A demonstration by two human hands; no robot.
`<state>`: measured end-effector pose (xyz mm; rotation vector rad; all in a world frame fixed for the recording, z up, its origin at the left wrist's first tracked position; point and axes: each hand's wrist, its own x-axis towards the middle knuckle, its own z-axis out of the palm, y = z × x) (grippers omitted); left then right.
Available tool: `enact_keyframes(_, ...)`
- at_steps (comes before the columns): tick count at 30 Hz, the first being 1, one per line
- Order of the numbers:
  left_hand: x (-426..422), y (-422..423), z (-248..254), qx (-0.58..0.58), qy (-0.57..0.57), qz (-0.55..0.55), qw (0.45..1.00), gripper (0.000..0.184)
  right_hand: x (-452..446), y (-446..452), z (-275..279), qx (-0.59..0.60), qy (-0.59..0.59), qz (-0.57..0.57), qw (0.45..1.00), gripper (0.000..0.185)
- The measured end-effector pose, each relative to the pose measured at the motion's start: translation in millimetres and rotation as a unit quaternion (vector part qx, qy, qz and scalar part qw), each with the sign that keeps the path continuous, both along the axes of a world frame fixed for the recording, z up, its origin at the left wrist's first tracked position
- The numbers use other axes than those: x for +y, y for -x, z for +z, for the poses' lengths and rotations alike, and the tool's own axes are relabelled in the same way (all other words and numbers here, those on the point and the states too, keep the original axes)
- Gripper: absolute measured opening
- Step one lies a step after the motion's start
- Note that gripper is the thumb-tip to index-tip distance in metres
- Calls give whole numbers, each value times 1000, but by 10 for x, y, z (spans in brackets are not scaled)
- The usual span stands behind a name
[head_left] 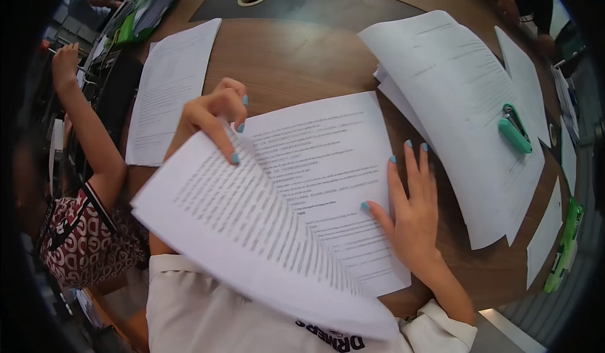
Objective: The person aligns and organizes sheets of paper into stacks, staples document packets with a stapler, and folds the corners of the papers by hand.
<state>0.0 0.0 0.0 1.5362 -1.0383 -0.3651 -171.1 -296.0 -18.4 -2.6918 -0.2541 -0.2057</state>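
A: Where's the leaf (pixel 246 221), and what has it?

B: The left hand (pixel 211 113) has it pinched by its upper end, one digit on the near face and the others curled at the far side. The leaf slopes from that pinch down over the shirt (pixel 201 302), its print facing up. More than one sheet may be caught; I can't tell how many.

A: And the right hand (pixel 413 217)?

B: It grips nothing. It lies spread, palm down, with the thumb on the right margin of the page (pixel 309 142) and the other fingers reaching past that edge. The page lies between the two hands, partly under the leaf.

A: What could go wrong?

B: The leaf could crease — it's held at one end only, so the rest bows under its own weight. A thick pinch could carry two sheets together. The page could skid too, if the thumb pressed too lightly while the left hand pulled. And a careless sweep beyond the right hand could knock the stack (pixel 454 69) or the stapler (pixel 515 129) lying on it.

A: Which way does it all point?

B: The leaf's long axis runs aslant, from beside the left hand down and rightward across the body. The page's runs outward between the hands — head away from the person, far end tipped slightly left.
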Motion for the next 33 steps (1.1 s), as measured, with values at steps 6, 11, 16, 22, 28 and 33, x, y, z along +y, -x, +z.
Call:
enact_keyframes(6, 228, -48, 215, -55, 37, -112, 991, 32, 78, 16, -23, -30, 50, -7, 998, 48)
enact_keyframes(11, 179, -69, 155, -9, 28, -115, 993, 30, 71, -4, -74, -90, 51, -9, 995, 32)
enact_keyframes(16, 76, -47, 57, 13, -2, -104, 995, 22, 121, -12, -102, -119, 20, -17, 993, 23)
enact_keyframes(22, -108, 34, -245, -14, -116, 36, 992, 6, 108, 8, -144, -140, 11, -7, 990, 21)
enact_keyframes(28, -140, 44, -263, -76, -164, 66, 981, 10, 124, -18, -21, -74, -16, -37, 996, 29)
enact_keyframes(33, -158, 75, -268, -79, -150, 69, 983, 11, 170, 26, -50, -86, 40, 8, 995, 36)
